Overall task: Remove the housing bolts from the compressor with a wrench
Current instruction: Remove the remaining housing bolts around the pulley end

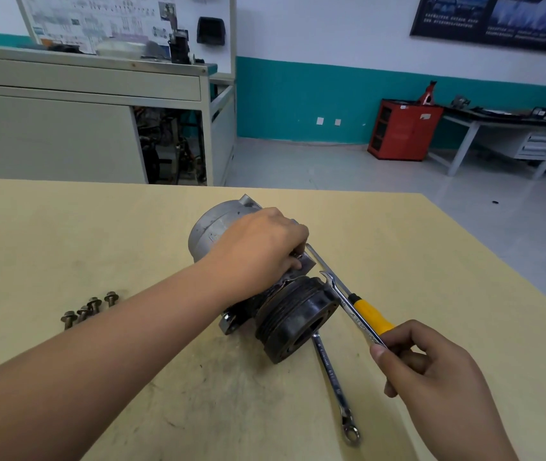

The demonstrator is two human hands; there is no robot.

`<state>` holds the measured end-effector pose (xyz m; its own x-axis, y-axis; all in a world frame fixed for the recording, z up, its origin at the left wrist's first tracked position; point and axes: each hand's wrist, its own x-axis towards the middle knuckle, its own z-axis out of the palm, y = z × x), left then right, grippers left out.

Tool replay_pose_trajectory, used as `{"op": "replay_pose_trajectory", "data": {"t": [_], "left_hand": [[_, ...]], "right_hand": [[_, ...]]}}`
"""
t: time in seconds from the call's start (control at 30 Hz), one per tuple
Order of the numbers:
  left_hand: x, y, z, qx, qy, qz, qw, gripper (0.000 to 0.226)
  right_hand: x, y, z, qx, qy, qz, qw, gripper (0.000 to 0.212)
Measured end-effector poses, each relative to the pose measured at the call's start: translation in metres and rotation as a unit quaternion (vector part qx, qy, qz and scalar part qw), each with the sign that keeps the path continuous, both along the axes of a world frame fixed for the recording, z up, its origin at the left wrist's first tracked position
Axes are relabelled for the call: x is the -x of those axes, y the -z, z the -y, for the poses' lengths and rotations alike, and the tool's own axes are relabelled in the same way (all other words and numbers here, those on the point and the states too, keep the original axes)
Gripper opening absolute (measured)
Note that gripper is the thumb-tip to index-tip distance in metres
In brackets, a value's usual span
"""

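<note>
A grey metal compressor (213, 229) with a black pulley (301, 319) lies on its side on the table, pulley toward me. My left hand (261, 252) grips the top of its housing, fingers curled over the far edge. My right hand (431, 371) pinches a silver open-end wrench (351, 309) by the handle; its open jaw hangs just beside the pulley's upper right. Several removed flange bolts (90, 309) lie in a cluster to the left.
A second combination wrench (333, 382) lies on the table under the pulley, ring end toward me. A yellow-handled screwdriver (370, 312) lies under the held wrench. The tan table (65, 234) ends at right; beyond are a grey cabinet and a red cabinet (403, 129).
</note>
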<state>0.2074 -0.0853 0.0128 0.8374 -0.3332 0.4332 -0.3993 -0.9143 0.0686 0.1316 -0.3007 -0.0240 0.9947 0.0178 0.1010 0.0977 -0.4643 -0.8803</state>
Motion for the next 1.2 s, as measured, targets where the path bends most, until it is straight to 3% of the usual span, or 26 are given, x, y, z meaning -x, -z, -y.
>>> {"op": "replay_pose_trajectory", "data": {"t": [0.07,0.2,0.3,0.43,0.57,0.7,0.77,1.0,1.2], "left_hand": [[0.001,0.002,0.0,0.013,-0.002,0.017,1.0,0.019],[0.001,-0.001,-0.005,0.021,0.037,-0.022,0.999,0.045],[0.0,-0.004,-0.01,-0.008,0.061,-0.032,0.998,0.029],[0.0,-0.003,-0.006,0.021,0.051,-0.011,0.998,0.017],[0.002,0.002,-0.002,0.083,0.051,0.034,0.995,0.015],[0.01,0.003,0.009,0.085,0.099,0.067,0.989,0.015],[0.017,0.002,0.007,0.147,0.096,0.085,0.981,0.016],[0.079,0.028,-0.028,0.379,-0.018,0.051,0.924,0.012],[0.142,0.064,-0.097,0.423,-0.221,0.005,0.879,0.016]], "right_hand": [[0.0,0.0,0.001,-0.002,-0.001,-0.001,1.0,0.021],[-0.001,0.0,0.002,-0.005,-0.003,-0.005,1.0,0.02],[-0.001,0.001,0.001,-0.009,-0.002,-0.007,1.0,0.021],[-0.001,0.001,0.0,-0.016,-0.001,-0.011,1.0,0.022],[-0.001,0.002,0.001,-0.01,0.001,-0.013,1.0,0.022],[-0.001,0.003,0.001,-0.008,0.005,-0.014,1.0,0.022],[-0.001,0.004,0.002,-0.011,0.01,-0.011,1.0,0.021],[-0.001,0.005,-0.001,-0.025,0.012,-0.007,1.0,0.022],[-0.005,0.003,-0.008,-0.021,-0.01,0.01,1.0,0.024]]}}
